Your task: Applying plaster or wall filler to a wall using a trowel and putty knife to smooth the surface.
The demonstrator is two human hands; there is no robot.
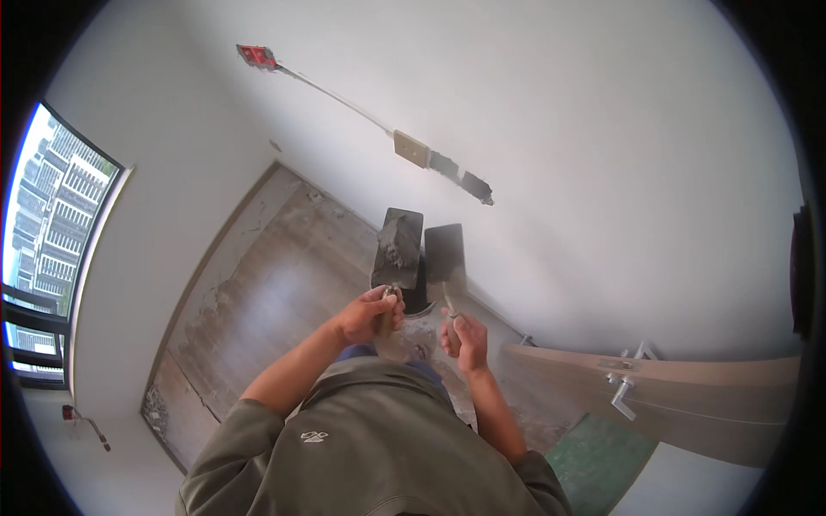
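Observation:
My left hand (366, 316) is closed round the handle of a mortar board (381, 273), a dark rectangular plate that carries a lump of wet grey mortar (396, 242). My right hand (469, 340) grips the handle of a trowel (446, 249), whose flat dark blade is beside the board. The two plates are apart, with a narrow gap between them. Partly hidden under both tools is a black bucket (420, 303). On the white wall ahead, a dark grey mortar patch (476, 185) adjoins a lighter grey patch (443, 165) and a beige socket plate (410, 148).
A thin filled groove (335, 96) runs up the wall to a red junction box (257, 57). The bare floor (267, 258) is dusty and stained. To the right is a wooden door (688, 387) with a metal handle; a green board (602, 456) lies below it. A window (60, 215) is at left.

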